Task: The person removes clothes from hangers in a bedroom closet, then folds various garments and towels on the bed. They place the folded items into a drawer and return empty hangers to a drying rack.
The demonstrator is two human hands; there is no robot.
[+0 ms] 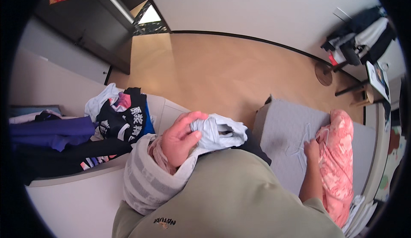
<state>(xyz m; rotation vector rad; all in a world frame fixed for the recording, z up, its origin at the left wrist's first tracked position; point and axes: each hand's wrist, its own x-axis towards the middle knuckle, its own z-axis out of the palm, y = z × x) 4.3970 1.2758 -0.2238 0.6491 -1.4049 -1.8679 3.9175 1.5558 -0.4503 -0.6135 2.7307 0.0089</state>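
My left hand [183,136] holds a bunched piece of pale blue-white, shiny material [219,131], with a gap in its folds. Over my left forearm hangs a grey-and-white striped towel [151,177], and a dusty pink cloth shows inside its fold. On the right, my right hand [312,149] is low over a bed or bench with a grey cover [279,125]. Its fingers meet thin white strands [300,151] lying there; whether they grip these is unclear. Against that hand's right side lies a long bundle of pink patterned fabric [338,154].
Dark printed clothing [120,122] and purple fabric [61,130] are piled on the left. A dark door [90,20] is at upper left. Clothes [362,39] hang on a stand at upper right, near a small table [378,79] and a wooden stool [366,97].
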